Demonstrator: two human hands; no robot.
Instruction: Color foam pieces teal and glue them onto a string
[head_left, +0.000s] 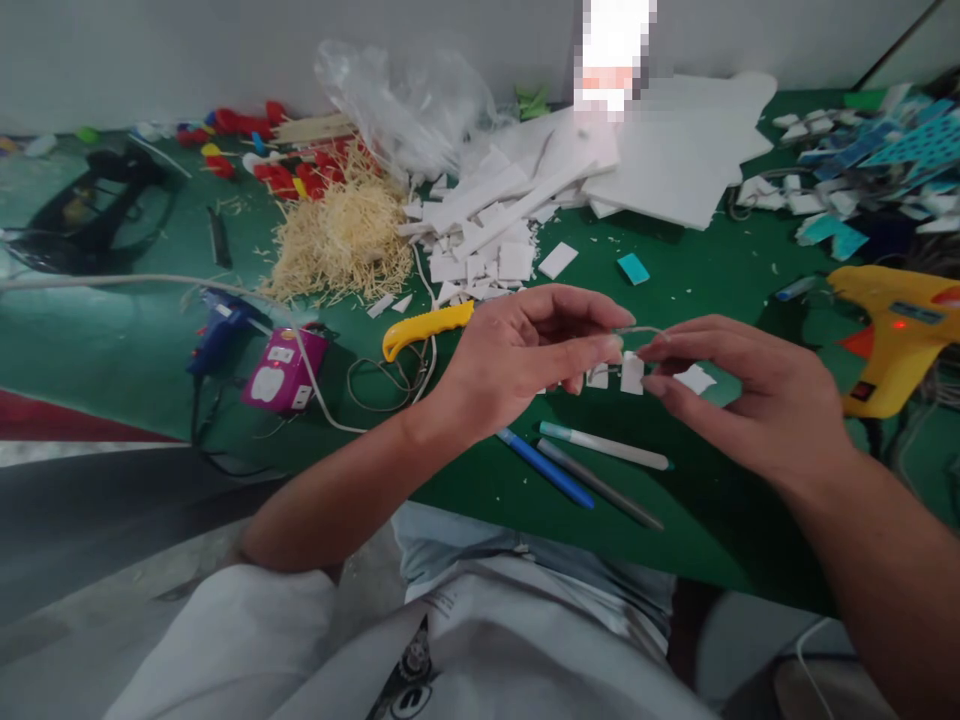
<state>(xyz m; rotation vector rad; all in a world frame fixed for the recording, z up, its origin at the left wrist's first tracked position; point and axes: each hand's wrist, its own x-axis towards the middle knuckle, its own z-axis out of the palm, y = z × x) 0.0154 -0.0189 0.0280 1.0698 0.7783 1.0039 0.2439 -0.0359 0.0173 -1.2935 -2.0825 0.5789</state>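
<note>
Above a dark green table (720,530), a thin, pale, wire-like strand (641,329) is being pinched between the thumb and fingertips of the nearly closed left hand (502,355). Its other end is being met by the right hand (772,400), which is being held half open, fingers curled and thumb apart; whether the strand is being gripped there cannot be told. The strand could slip or be bent out of shape, it seems, if it is being pinched too lightly or pulled unevenly. The right forearm could be caught on the yellow plastic glue gun (892,320), whose red light is being shown lit close by. The strand is being seen as slender and slightly arched, with small white rectangular pieces (632,372) just below; whether they are being hung from it is unclear.
</note>
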